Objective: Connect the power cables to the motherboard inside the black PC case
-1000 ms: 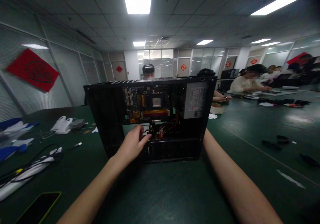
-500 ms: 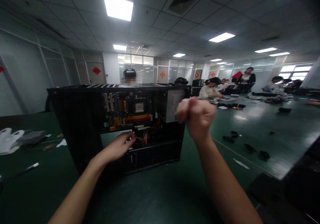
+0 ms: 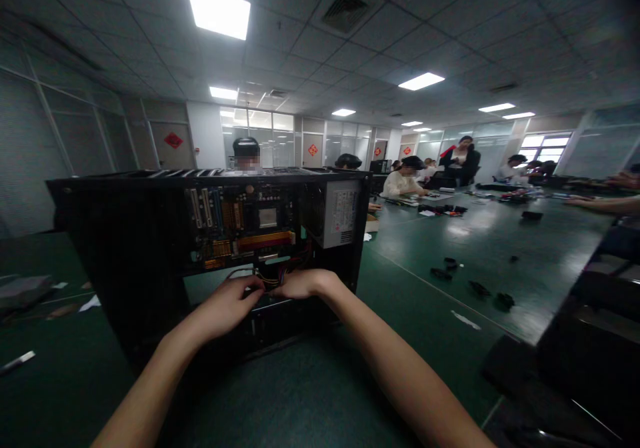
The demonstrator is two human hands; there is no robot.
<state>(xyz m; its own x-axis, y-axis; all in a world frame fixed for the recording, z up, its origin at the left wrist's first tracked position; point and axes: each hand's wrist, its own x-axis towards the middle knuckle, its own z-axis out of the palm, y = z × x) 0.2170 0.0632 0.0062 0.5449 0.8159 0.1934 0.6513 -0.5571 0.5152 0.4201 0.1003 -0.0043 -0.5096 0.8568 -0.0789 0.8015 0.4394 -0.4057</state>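
Half a second on, right hand [image 3: 301, 284] joins left hand [image 3: 229, 307] at the cables [image 3: 281, 275]; fingers' grip unclear.

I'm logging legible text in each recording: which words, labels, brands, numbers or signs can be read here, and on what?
None can be quoted with certainty.
Pale rectangular label on the grey metal power supply, inside the open black metal computer case: printed lines, too small to read.
Dark circuit board: any markings too small to read.
Red diamond-shaped sign on a background door, and similar ones: too blurred.
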